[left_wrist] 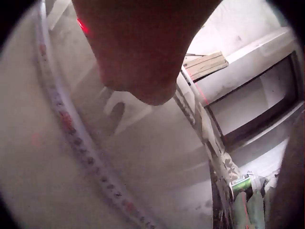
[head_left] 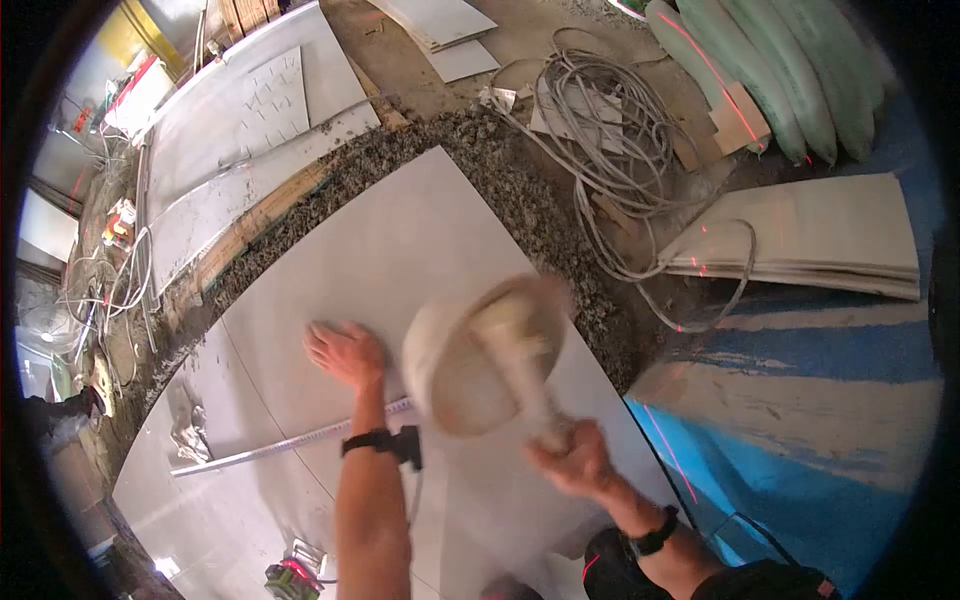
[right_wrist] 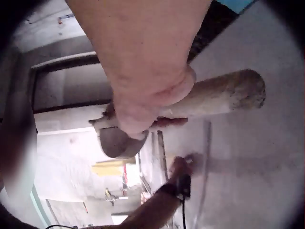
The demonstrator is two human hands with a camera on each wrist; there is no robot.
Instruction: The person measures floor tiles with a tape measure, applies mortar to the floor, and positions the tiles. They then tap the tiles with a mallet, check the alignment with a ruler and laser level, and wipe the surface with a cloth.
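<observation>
Tile-laying scene seen from above: a large pale grey floor tile (head_left: 400,260) lies flat on a bed of coarse grey mortar (head_left: 520,190), which shows along the tile's far and right edges.

The left hand (head_left: 345,352) rests palm down on the tile near its middle, fingers straight and spread, gripping nothing. A black wristband with a small camera sits on that wrist. Just on the near side of this hand, a long metal straightedge (head_left: 290,443) with ruler markings lies across the tile, running under the forearm; the left wrist view shows its printed scale up close (left_wrist: 71,133).

The right hand (head_left: 570,458) is clenched around the pale wooden handle of a rubber mallet (head_left: 490,360). The mallet's whitish head is blurred and held in the air above the tile, just right of the left hand; whether it touches the tile cannot be told. In the right wrist view the fingers wrap the handle (right_wrist: 214,98), its butt end sticking out past the fist.

Beyond the tile's far right corner lies a tangle of grey cable (head_left: 600,130). Right of the tile, a stack of beige boards (head_left: 810,235) rests on a blue floor surface (head_left: 800,480). Past the cable lie green sacks (head_left: 780,70). Left of the tile, more pale tiles (head_left: 250,120) lie flat.
</observation>
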